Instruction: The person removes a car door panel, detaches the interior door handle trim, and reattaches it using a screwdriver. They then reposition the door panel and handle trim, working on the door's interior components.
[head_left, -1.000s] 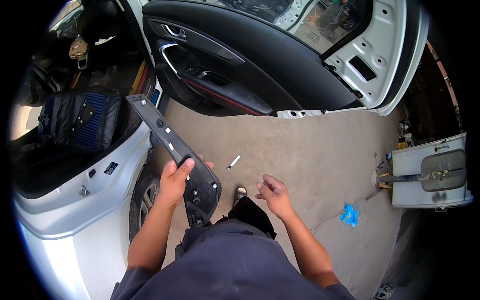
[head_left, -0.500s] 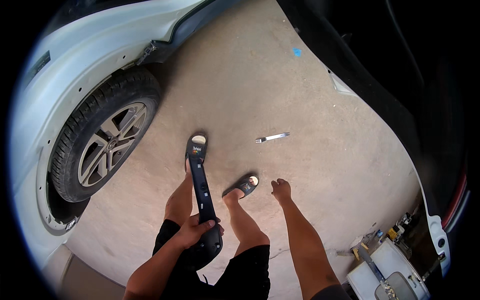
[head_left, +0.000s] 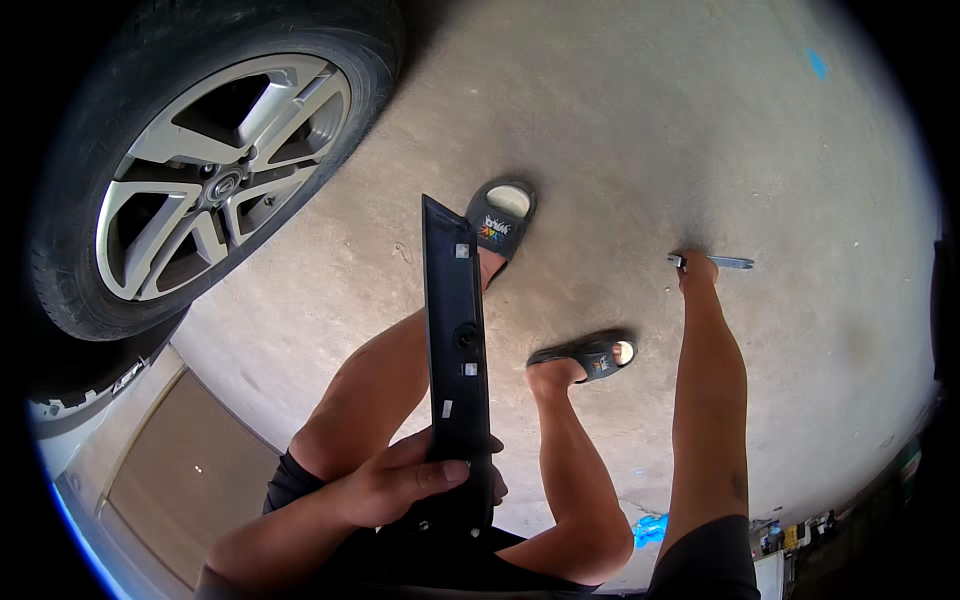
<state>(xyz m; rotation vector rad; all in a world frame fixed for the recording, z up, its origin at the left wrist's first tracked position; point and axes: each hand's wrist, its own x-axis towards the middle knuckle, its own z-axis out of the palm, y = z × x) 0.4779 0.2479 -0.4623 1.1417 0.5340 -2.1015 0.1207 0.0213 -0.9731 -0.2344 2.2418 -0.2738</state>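
My left hand (head_left: 415, 480) is closed around the lower part of a long black plastic trim panel (head_left: 455, 330), with the thumb lying on its face. The panel stands nearly upright over my lap and shows small white clips and a round hole along its length. Down on the concrete floor, my right hand (head_left: 699, 268) has its fingers closed on a flat silver pry tool (head_left: 738, 263) with a notched end. The middle of the tool is hidden by the hand, and both its ends stick out.
A car wheel (head_left: 225, 185) with a silver alloy rim rises at the left. My feet in dark slide sandals (head_left: 505, 215) rest on the concrete floor (head_left: 620, 130). Something bright blue (head_left: 650, 528) lies beyond my right knee, and a blue scrap (head_left: 817, 63) at the far right.
My right hand has gone down to the floor and taken hold of the pry tool. My view has moved lower and closer to the wheel. The panel stays in my left hand.
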